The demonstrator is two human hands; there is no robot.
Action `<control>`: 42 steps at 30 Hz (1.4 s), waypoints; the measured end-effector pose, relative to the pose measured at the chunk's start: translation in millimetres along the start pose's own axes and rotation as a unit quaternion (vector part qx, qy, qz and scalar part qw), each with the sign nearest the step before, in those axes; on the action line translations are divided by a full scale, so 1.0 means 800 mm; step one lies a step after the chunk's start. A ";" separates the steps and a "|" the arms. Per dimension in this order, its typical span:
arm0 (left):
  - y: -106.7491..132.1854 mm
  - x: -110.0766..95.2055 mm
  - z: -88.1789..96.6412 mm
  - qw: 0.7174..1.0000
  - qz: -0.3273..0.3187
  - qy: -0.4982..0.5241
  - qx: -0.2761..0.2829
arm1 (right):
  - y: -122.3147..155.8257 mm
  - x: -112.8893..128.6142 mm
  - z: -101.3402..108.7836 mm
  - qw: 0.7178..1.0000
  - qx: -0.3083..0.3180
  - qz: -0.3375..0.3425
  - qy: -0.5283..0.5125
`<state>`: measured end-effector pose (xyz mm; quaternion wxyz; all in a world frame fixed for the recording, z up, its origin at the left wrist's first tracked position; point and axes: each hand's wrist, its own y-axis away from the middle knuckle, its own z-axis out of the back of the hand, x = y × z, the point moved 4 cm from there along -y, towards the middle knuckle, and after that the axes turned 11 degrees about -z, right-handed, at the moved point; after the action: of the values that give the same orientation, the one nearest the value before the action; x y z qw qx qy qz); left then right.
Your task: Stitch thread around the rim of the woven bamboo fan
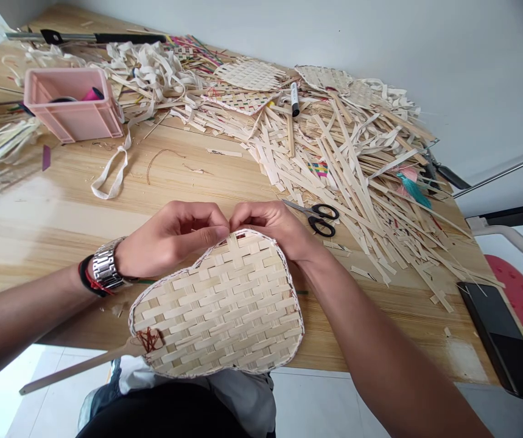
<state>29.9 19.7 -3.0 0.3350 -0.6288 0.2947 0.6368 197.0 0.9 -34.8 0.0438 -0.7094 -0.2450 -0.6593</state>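
A heart-shaped woven bamboo hand fan (224,310) leans over the table's front edge, its wooden handle (78,368) pointing down to the left. Red-brown thread (149,340) binds the handle to the weave, and a pale cord is stitched round the rim. My left hand (172,237), with a metal watch at its wrist, pinches the fan's top edge. Close beside it, my right hand (270,225) is closed on the same stretch of rim, its fingertips partly hidden behind the fan. Whatever fine thread may lie between the fingertips is too small to make out.
Black-handled scissors (318,218) lie right of my hands. Behind them spreads a heap of bamboo strips (352,164) with woven pieces (252,74) and a marker (294,99). A pink bin (76,118) stands back left; a phone (494,334) lies at the right edge.
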 end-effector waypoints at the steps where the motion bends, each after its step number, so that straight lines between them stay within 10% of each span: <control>1: 0.000 -0.001 0.000 1.000 -0.002 -0.002 0.002 | 0.000 0.000 -0.001 1.000 0.001 -0.001 0.001; 33: -0.002 -0.001 -0.001 1.000 -0.001 -0.016 0.004 | 0.006 0.012 0.007 0.994 -0.030 0.009 0.105; 42: -0.004 0.010 0.004 0.998 0.045 0.011 -0.031 | 0.025 0.038 0.003 0.950 -0.123 0.152 0.244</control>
<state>30.7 24.3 -10.5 0.2830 -0.6323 0.3066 0.6527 207.7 -6.4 -0.7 0.1144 -0.5553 -0.0330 -0.8231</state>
